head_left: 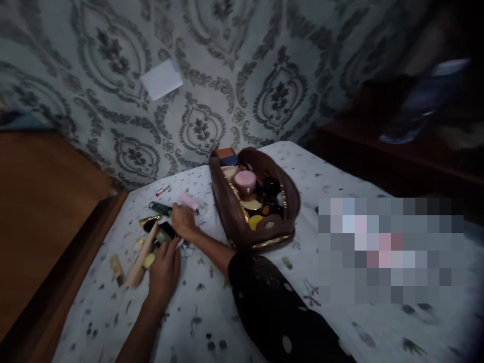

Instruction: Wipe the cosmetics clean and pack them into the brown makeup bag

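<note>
My left hand point(165, 264) lies over a pile of small cosmetics on the patterned sheet, fingers stretched forward. Its fingertips are close to a small greenish bottle point(162, 236) and a round yellowish cap point(148, 260). Just beyond, my right hand point(184, 221) has its fingers bent down at the right end of a dark green tube point(160, 208); its fingertips are partly hidden. A pink tube point(189, 201) lies behind that hand. Beside the left hand are a long beige tube point(141, 257), a gold-coloured packet point(149, 220) and a small tan tube point(117, 269).
An unzipped brown bag point(231, 222) holding a pink round jar point(245, 181) and other containers stands right of my hands. A patterned wall rises behind, with a white card point(162, 79) against it. At right, a clear bottle point(425, 103) stands on dark furniture; a blurred-out patch covers the sheet.
</note>
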Demonstrator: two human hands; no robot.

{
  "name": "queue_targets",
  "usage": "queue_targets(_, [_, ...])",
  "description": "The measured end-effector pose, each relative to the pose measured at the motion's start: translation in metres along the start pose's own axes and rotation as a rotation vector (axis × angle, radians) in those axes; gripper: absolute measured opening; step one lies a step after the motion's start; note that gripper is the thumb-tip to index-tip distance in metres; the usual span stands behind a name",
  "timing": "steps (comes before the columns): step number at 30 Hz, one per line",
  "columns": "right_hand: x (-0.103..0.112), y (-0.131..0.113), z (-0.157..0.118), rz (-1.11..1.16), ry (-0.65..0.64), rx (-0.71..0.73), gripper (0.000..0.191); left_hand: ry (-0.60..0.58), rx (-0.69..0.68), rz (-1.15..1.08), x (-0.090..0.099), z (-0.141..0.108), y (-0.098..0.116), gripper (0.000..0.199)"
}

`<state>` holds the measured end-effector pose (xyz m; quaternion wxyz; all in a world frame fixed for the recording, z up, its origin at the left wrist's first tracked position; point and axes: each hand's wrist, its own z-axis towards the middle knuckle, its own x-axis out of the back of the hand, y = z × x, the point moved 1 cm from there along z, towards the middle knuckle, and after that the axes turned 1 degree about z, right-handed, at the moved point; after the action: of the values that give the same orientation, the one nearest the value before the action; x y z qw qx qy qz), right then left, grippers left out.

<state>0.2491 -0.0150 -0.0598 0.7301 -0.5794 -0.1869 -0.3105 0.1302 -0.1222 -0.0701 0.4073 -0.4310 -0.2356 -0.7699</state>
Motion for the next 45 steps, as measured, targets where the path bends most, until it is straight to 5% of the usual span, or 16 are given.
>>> queue_targets(8, [-0.005,0.005,-0.010,0.298,0.175,-0.085,0.016,-0.124,0.110,0.048,0.002,0.002,0.002,0.031])
queue_targets(18, [0.042,0.003,-0.090,0.613,0.236,0.007,0.018,-0.183,0.141,0.066,0.010,-0.003,0.003,0.033])
queue_targets(22, [0.047,0.006,-0.113,0.571,0.254,-0.007,0.015,-0.167,0.159,0.107,0.013,-0.005,0.000,0.033])
queue_targets(31, [0.030,-0.012,-0.104,0.341,0.239,-0.010,0.017,0.060,0.100,-0.077,0.010,-0.016,-0.013,0.033])
queue_targets(35, [0.033,-0.010,-0.107,0.256,0.138,0.043,0.020,0.045,0.065,-0.075,0.007,-0.017,-0.014,0.037])
queue_targets(45, [0.035,-0.003,-0.104,0.304,0.114,-0.091,0.024,-0.008,0.040,-0.044,0.010,-0.016,-0.014,0.039])
